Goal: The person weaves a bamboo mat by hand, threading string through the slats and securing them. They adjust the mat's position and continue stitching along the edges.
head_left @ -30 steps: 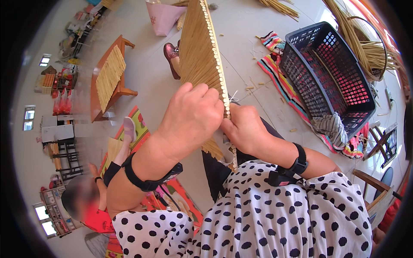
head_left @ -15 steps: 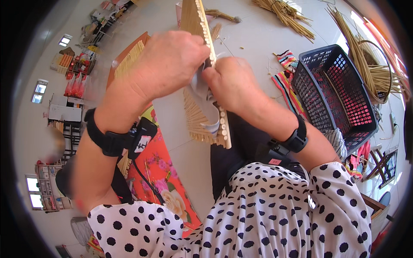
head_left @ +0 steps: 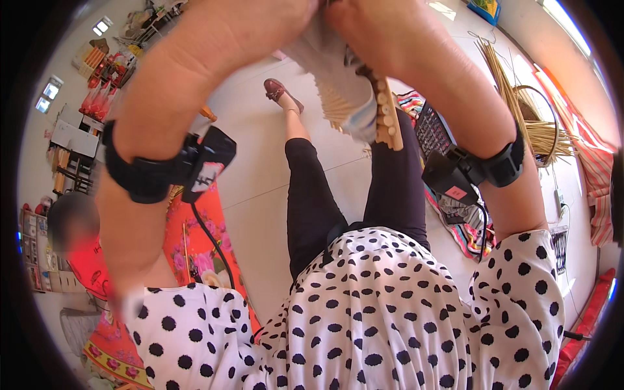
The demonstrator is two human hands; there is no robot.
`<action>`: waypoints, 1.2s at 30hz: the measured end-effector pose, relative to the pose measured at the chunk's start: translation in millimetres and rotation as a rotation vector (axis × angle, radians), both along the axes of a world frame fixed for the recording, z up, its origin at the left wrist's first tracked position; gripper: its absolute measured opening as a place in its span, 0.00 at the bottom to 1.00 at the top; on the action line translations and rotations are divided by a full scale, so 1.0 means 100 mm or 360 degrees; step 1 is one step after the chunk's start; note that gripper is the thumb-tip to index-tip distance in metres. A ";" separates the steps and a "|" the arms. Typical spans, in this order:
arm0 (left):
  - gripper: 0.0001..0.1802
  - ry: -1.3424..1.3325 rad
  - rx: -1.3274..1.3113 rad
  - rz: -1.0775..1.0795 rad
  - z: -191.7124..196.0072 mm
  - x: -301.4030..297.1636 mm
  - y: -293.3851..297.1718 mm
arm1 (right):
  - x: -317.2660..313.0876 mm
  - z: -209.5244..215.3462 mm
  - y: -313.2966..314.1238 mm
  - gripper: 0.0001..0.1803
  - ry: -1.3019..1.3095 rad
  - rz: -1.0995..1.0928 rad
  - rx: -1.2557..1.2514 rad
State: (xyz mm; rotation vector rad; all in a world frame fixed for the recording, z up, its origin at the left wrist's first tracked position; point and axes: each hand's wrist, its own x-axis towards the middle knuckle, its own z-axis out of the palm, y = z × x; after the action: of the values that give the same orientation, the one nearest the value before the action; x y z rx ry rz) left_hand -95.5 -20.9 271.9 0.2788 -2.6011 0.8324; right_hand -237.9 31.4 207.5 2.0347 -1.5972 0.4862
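Right forearm (head_left: 448,81) partly hides a basket (head_left: 431,132), straw panel (head_left: 388,117) near both hands (head_left: 286,14) (cropped; I can't tell their grip)

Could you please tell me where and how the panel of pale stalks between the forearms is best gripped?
Probably pinch the lower end of the pale edge strip, coming from below: it is narrow and juts out bare at the right of the stalk panel, whereas whitish cloth covers part of the panel's face.
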 end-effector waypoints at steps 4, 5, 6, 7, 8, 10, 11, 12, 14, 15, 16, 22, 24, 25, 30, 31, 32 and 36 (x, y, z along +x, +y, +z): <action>0.03 0.0362 0.0326 0.0055 -1.07 -0.04 -0.40 | -0.06 -0.49 -0.07 0.09 -0.0007 -0.0082 0.0372; 0.04 0.0413 0.0398 0.0041 -1.24 -0.03 -0.37 | -0.05 -0.57 -0.09 0.10 0.0023 -0.0082 0.0485; 0.04 0.0415 0.0544 0.0060 -1.42 -0.02 -0.36 | -0.05 -0.74 -0.15 0.10 -0.0095 -0.0117 0.0643; 0.04 0.0410 0.0690 0.0083 -1.60 -0.01 -0.37 | -0.06 -0.91 -0.23 0.11 -0.0219 -0.0146 0.0803; 0.02 0.0382 0.0807 0.0118 -1.80 -0.02 -0.38 | -0.08 -1.06 -0.26 0.11 -0.0143 -0.0093 0.0915; 0.03 0.0312 0.0972 0.0171 -2.15 0.09 -0.35 | -0.02 -1.32 -0.28 0.10 -0.0106 0.0012 0.1156; 0.03 0.0290 0.1008 0.0149 -2.26 0.11 -0.33 | 0.00 -1.40 -0.27 0.10 -0.0128 0.0026 0.1267; 0.02 0.0313 0.1057 0.0168 -2.32 0.17 -0.30 | 0.08 -1.39 -0.24 0.10 -0.0444 -0.0131 0.1344; 0.02 0.0351 0.1161 0.0194 -2.42 0.23 -0.30 | 0.14 -1.34 -0.27 0.10 -0.0678 -0.0191 0.1465; 0.02 0.0319 0.1196 0.0213 -2.42 0.27 -0.28 | 0.15 -1.35 -0.26 0.10 -0.0799 -0.0232 0.1540; 0.03 0.0285 0.1230 0.0232 -2.37 0.32 -0.27 | 0.16 -1.49 -0.23 0.16 -0.0920 -0.0109 0.1264; 0.04 0.0109 0.1438 0.0338 -2.23 0.59 -0.11 | 0.33 -1.50 -0.09 0.17 -0.1178 0.0069 0.1393; 0.05 0.0072 0.1513 0.0337 -2.20 0.64 -0.10 | 0.33 -1.51 -0.06 0.18 -0.1256 0.0114 0.1408; 0.06 0.0056 0.1554 0.0333 -2.19 0.65 -0.10 | 0.31 -1.52 -0.04 0.18 -0.1295 0.0121 0.1402; 0.09 -0.0041 0.1426 0.0279 -2.12 0.69 -0.07 | 0.32 -1.55 0.04 0.20 -0.1383 0.0164 0.1382; 0.09 -0.0065 0.1370 0.0247 -2.12 0.69 -0.08 | 0.33 -1.58 0.07 0.20 -0.1407 0.0183 0.1332; 0.10 -0.0106 0.1307 0.0236 -2.11 0.68 -0.09 | 0.34 -1.60 0.08 0.20 -0.1432 0.0201 0.1281; 0.13 -0.0155 0.1230 0.0191 -2.15 0.67 -0.13 | 0.33 -1.66 0.09 0.19 -0.1425 0.0253 0.1179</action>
State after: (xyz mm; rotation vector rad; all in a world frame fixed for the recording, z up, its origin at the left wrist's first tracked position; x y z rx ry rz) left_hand -28.2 -34.2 57.4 0.6160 -2.9058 -0.1765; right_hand -204.4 40.5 41.3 2.7044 -2.3949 1.1086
